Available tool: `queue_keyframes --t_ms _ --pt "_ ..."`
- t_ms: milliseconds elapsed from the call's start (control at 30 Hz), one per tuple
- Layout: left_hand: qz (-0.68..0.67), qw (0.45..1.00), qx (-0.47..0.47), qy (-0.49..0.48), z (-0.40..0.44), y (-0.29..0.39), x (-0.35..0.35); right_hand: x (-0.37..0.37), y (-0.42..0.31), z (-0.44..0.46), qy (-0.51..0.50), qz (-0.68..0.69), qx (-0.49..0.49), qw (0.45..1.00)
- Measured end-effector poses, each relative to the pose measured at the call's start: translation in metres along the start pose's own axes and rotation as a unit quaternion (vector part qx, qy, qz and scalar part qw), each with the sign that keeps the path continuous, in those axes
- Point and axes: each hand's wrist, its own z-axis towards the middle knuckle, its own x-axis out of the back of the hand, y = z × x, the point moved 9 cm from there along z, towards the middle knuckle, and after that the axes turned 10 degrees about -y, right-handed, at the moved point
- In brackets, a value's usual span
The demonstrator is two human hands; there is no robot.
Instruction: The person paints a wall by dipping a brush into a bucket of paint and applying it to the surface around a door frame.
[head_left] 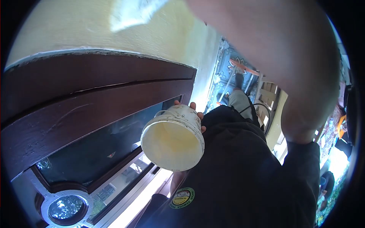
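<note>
My left hand [200, 116] is wrapped round the outside of a white plastic bucket [184, 114], with its fingertips showing along the far side. The bucket is tilted, so its mouth faces me; pale yellowish-white smears coat the inside, and dark specks mark the outer wall. My right arm [281, 49] reaches up across the upper right, and its hand lies beyond the top edge of the view. At the top, a bright white patch [135, 13] shows on the pale yellow wall [163, 41]; whether it is paint or light I cannot tell.
Left of the bucket runs a dark brown wooden frame [95, 87] with glass panes and a round pane [66, 207] below. Far down are patterned floor tiles [224, 72], a ladder-like frame with orange ends [247, 68] and my leg [241, 102].
</note>
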Motion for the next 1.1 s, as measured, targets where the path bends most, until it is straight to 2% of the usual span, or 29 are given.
queue_keyframes --t_ms 67,133,300,367,467,533,567,633,667,733,800,933,1033,1067,1100 --pt "0.008 1.0 0.004 -0.008 0.002 0.003 -0.006 0.013 -0.003 -0.006 0.058 0.057 -0.013 0.997" --pt "-0.022 0.998 0.019 0.049 -0.002 0.005 0.001 0.005 0.002 -0.005 0.101 0.096 -0.009 0.99" --pt "-0.012 0.999 0.024 0.025 0.0 0.005 -0.001 -0.086 0.048 -0.011 0.156 0.111 -0.003 0.982" --pt "-0.005 0.999 0.031 0.023 -0.001 0.007 0.004 -0.123 0.078 -0.03 0.14 0.156 -0.03 0.977" --pt "0.005 0.999 0.04 0.01 0.001 0.009 0.005 -0.167 0.123 -0.061 0.116 0.13 -0.084 0.981" --pt "-0.019 0.997 0.051 0.05 -0.002 0.009 0.007 -0.199 0.157 -0.082 0.04 0.085 -0.169 0.981" --pt "-0.02 0.997 0.053 0.047 -0.002 0.008 0.009 -0.202 0.166 -0.091 0.041 0.082 -0.169 0.981" --pt "-0.002 0.999 0.048 -0.007 0.003 0.007 0.004 -0.209 0.182 -0.098 -0.045 -0.006 -0.234 0.971" --pt "-0.004 0.999 0.049 -0.011 0.004 0.006 0.007 -0.206 0.187 -0.099 -0.044 -0.01 -0.233 0.972" --pt "-0.009 0.999 0.045 -0.017 0.005 0.003 0.001 -0.194 0.176 -0.085 -0.147 -0.11 -0.241 0.953" --pt "-0.038 0.998 0.037 -0.017 0.005 0.005 0.004 -0.173 0.151 -0.048 -0.201 -0.171 -0.177 0.948" --pt "-0.09 0.996 0.022 -0.008 0.007 0.002 -0.001 -0.086 0.076 0.039 -0.152 -0.195 -0.07 0.966" --pt "-0.07 0.997 0.009 -0.043 0.007 0.003 -0.002 0.025 -0.007 0.064 -0.143 -0.251 -0.045 0.956" --pt "-0.07 0.996 0.008 -0.047 0.007 0.0 -0.003 0.02 -0.033 0.075 -0.174 -0.582 0.066 0.791" --pt "-0.073 0.996 0.005 -0.046 0.008 -0.001 -0.003 0.024 -0.034 0.073 -0.171 -0.584 0.068 0.791"
